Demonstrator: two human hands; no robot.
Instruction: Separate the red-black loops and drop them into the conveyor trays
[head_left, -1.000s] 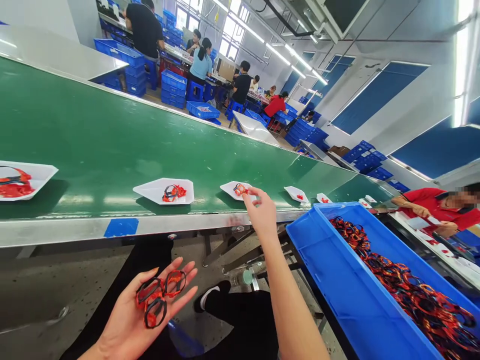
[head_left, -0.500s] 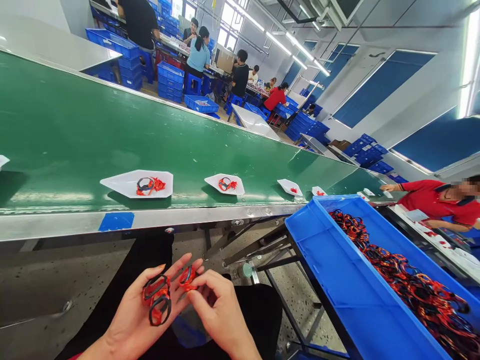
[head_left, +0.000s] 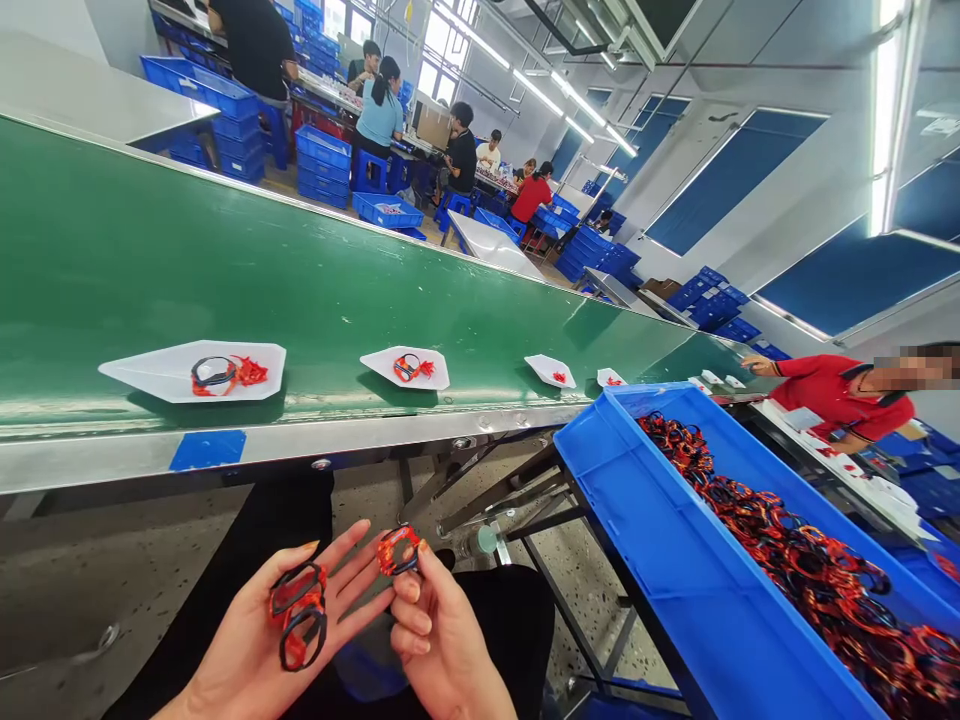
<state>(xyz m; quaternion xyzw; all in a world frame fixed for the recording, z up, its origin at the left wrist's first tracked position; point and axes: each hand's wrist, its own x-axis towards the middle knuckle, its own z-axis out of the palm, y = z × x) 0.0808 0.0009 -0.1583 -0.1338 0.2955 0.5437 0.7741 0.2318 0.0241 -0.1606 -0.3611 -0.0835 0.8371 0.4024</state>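
My left hand (head_left: 259, 625) is turned palm up with its fingers stretched out. Two red-and-black bands (head_left: 300, 612), ring-shaped, rest across its palm beside the thumb. My right hand (head_left: 442, 630) pinches another red-and-black band (head_left: 399, 550) between thumb and finger, just past the left fingertips. Its other fingers are curled in. Beyond my hands, a white pointed tray (head_left: 161, 372) holds a black-and-red band and red bits. A second white tray (head_left: 384, 368) carries similar pieces.
A green conveyor belt (head_left: 315, 290) runs across, bearing several white trays. At right, a blue bin (head_left: 637, 520) on a dark stand holds a heap of red-and-black bands (head_left: 780, 530). A person in a red shirt (head_left: 817, 390) is at the far right. Several people sit behind.
My right hand has drawn its band off the left fingers and turned it up, held apart to the right. The trays have shifted left along the belt.
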